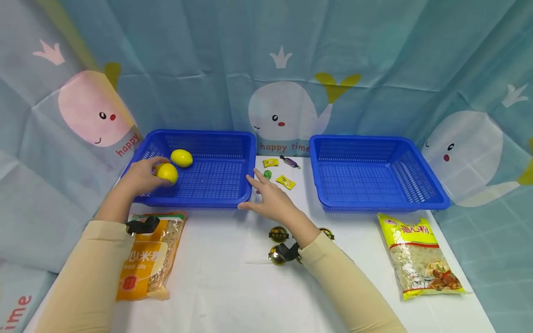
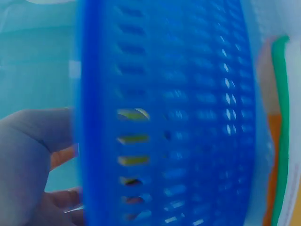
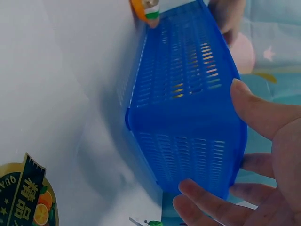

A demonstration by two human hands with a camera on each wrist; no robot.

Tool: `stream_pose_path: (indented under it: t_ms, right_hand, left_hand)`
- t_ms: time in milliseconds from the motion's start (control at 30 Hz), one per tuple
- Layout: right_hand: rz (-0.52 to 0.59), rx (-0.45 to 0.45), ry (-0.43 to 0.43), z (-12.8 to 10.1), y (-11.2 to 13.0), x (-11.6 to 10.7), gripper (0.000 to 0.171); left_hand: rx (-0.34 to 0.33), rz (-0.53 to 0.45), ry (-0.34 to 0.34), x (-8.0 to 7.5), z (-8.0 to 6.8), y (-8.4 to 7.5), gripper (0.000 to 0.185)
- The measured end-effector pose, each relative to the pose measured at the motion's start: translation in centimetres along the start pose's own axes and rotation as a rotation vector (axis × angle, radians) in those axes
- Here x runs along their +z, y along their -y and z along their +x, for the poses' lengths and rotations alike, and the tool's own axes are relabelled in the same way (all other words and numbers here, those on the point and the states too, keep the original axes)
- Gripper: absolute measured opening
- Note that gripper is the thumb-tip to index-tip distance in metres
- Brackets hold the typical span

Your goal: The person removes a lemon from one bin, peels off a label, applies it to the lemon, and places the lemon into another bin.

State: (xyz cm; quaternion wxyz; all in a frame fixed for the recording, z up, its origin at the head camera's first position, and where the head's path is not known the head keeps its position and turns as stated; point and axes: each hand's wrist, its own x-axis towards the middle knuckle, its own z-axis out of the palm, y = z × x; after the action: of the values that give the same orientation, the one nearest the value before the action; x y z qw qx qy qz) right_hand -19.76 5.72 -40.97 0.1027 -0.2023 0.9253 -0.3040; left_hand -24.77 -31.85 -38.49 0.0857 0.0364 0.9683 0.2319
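The left hand point(image 1: 139, 178) reached over the near-left rim of the left basket point(image 1: 233, 138), left of centre in the frame, with fingers curled round a lemon point(image 1: 167, 172) low over the mesh floor; a second lemon point(image 1: 182, 158) lay just behind it inside the same basket. The right hand point(image 1: 270, 196) was open, fingers straight, resting against the basket's near-right corner, apparently to steady it. Sweets point(image 1: 285, 181) lay on the table point(image 1: 233, 286) between the two baskets; the right basket point(image 1: 374, 141) held nothing visible.
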Motion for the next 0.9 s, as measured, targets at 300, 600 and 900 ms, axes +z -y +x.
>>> stream_pose_path:
  t_ms: [300, 600, 900]
  right_hand:
    - [0.026, -0.003, -0.012, -0.2, -0.2, 0.2, 0.094]
    - [0.105, -0.106, -0.103, -0.5, 0.9, -0.2, 0.081]
    - [0.115, -0.06, -0.1, -0.1, 1.0, -0.1, 0.075]
  left_hand:
    - [-0.002, -0.216, -0.02, 0.4, -1.8, -2.0, 0.078]
    - [0.014, -0.339, -0.187, 2.5, -3.3, -6.3, 0.047]
    - [0.054, -0.254, 0.024, 3.3, -1.2, -7.6, 0.061]
